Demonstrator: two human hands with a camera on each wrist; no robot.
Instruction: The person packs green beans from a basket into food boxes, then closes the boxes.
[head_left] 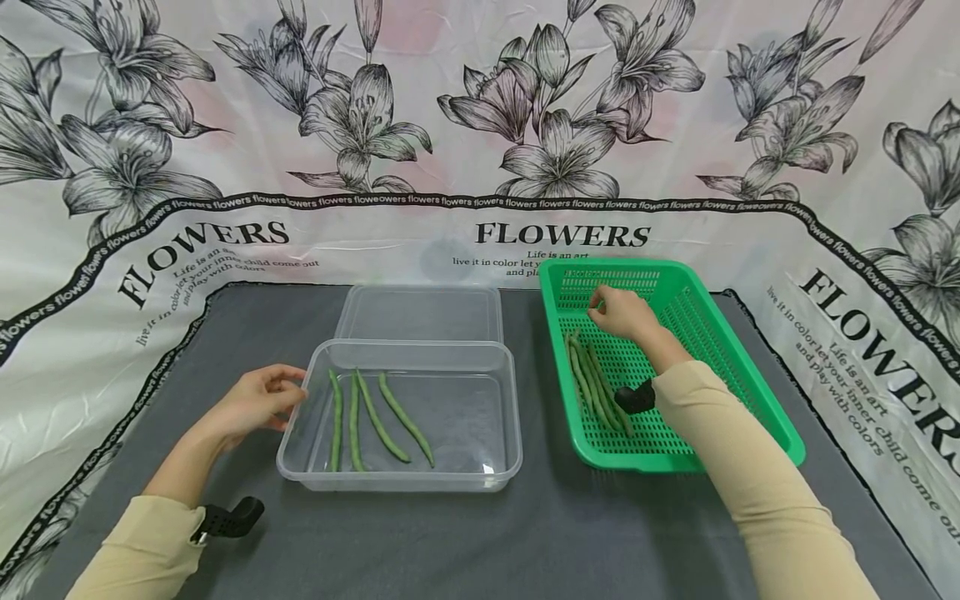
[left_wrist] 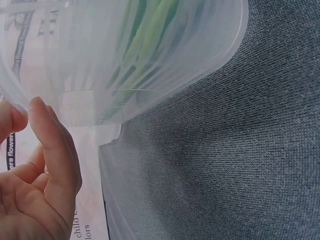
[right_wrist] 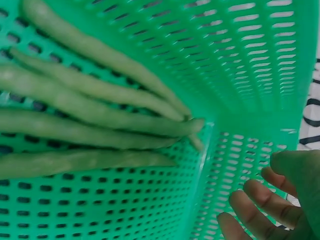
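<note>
At the left wall of a clear plastic container (head_left: 480, 358), my left hand (head_left: 258, 402) pinches the rim between thumb and forefinger, as the left wrist view shows closely. Several green beans (head_left: 372, 417) lie apart, roughly lengthwise, on the container's floor. My right hand (head_left: 626, 315) is over the green basket (head_left: 742, 392), near its far part. Its fingers (right_wrist: 260, 195) are loosely bent with nothing between them. More green beans (head_left: 592, 383) lie side by side along the basket's left side, just nearer than that hand; the right wrist view shows them close up.
Behind the container, a clear lid (head_left: 420, 312) lies on the grey cloth (head_left: 390, 542). A white flowered cloth (head_left: 420, 242) covers the area beyond and at the sides. Grey cloth separates the container from the basket.
</note>
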